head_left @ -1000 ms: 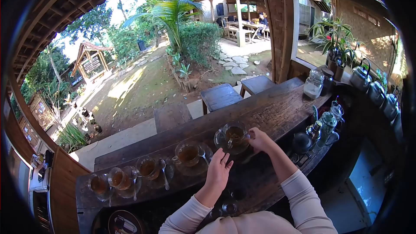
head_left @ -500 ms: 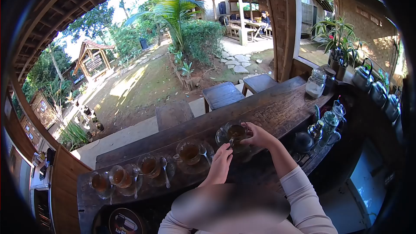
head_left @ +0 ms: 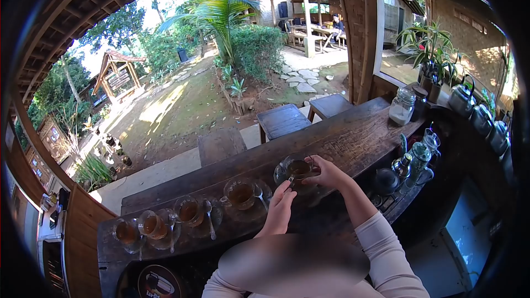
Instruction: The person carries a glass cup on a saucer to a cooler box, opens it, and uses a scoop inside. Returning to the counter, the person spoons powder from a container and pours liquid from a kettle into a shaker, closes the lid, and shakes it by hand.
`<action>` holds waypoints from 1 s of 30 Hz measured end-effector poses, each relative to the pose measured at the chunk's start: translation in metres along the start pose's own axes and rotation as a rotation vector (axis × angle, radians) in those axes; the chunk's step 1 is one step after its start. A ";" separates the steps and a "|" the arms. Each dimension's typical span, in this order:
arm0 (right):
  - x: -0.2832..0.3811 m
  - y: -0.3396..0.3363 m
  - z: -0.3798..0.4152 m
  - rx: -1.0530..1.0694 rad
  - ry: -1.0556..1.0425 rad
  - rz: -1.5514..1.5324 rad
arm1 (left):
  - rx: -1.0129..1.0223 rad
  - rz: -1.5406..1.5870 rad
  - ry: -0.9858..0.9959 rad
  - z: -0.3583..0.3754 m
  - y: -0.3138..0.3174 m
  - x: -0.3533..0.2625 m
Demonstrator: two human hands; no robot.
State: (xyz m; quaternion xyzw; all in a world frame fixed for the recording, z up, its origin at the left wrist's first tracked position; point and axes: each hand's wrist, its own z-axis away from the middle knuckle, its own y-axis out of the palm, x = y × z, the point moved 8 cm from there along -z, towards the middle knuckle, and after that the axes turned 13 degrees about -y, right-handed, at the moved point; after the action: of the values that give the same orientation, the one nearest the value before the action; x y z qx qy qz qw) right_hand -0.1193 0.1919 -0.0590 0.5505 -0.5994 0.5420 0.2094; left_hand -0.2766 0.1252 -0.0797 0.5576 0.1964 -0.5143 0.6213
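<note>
My right hand (head_left: 326, 174) is curled around the right side of a glass cup (head_left: 300, 168) of brown drink. Its thumb and fingers press on the cup's wall. Just in front of the cup, my left hand (head_left: 280, 204) pinches a small shiny metal piece, which looks like the handle of a spoon (head_left: 291, 179). The rest of that spoon is hard to make out. A clear glass saucer (head_left: 280, 174) shows at the cup's left. Left of my hands stands another filled glass cup (head_left: 241, 195), with a teaspoon (head_left: 260, 195) lying on its saucer.
Several more filled cups, such as this glass cup (head_left: 189, 211), line the dark wooden counter (head_left: 353, 140) on the left. A lidded glass jar (head_left: 402, 106) stands at the far right. Glassware and a metal shaker (head_left: 402, 165) sit on a lower shelf. Stools (head_left: 283, 122) stand beyond the counter.
Both hands have shifted very slightly left, staying at the same cup. The other cups and spoons stay where they were.
</note>
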 end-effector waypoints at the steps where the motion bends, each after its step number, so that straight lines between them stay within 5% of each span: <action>1: -0.003 0.002 0.000 0.000 0.001 -0.002 | -0.001 0.000 -0.001 0.001 -0.001 -0.001; 30: 0.025 0.012 0.003 -0.084 0.092 0.277 | -0.095 -0.030 0.109 -0.001 -0.019 -0.011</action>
State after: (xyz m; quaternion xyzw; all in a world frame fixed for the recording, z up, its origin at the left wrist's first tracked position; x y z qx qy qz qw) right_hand -0.1366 0.1764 -0.0433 0.4280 -0.6814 0.5649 0.1827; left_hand -0.2967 0.1339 -0.0807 0.5519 0.2625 -0.4823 0.6277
